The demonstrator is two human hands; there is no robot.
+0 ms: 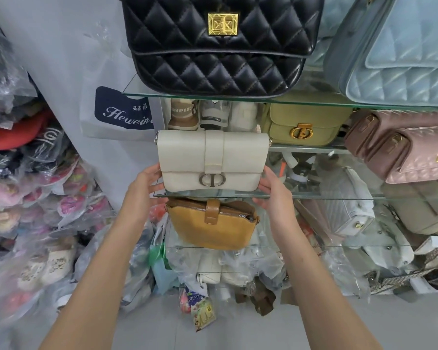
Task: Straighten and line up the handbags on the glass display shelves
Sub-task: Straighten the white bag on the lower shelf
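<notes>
Cream leather flap handbag with a round silver clasp point(213, 160) stands upright and face-front at the left end of the third glass shelf down point(314, 197), its base just behind the front lip. The left hand point(147, 183) grips its lower left end, thumb on the side edge and fingers under the corner. The right hand point(273, 190) holds the lower right end the same way.

To the right of this bag the pane runs bare along its front edge until the mauve-pink quilted bag with two front pockets point(402, 147), which juts well forward. To the left the shelf ends almost flush with the bag's side, beside a white-and-navy shopping bag point(122, 112). Overhead, the black quilted bag with a square gold clasp point(220, 46) overhangs the top glass shelf point(314, 102).

Four glass shelf edges show, one below another. Seven handbags can be told apart:
- two on top, the black one and a pale blue quilted bag point(402, 66);
- one olive-green bag with a gold clasp point(304, 127) on the second shelf;
- the cream and the mauve-pink;
- one tan suede bag with a brown strap point(210, 223) below the cream one;
- one white quilted bag point(347, 210) to its right.

Beige shapes at far right are too unclear to count.
</notes>
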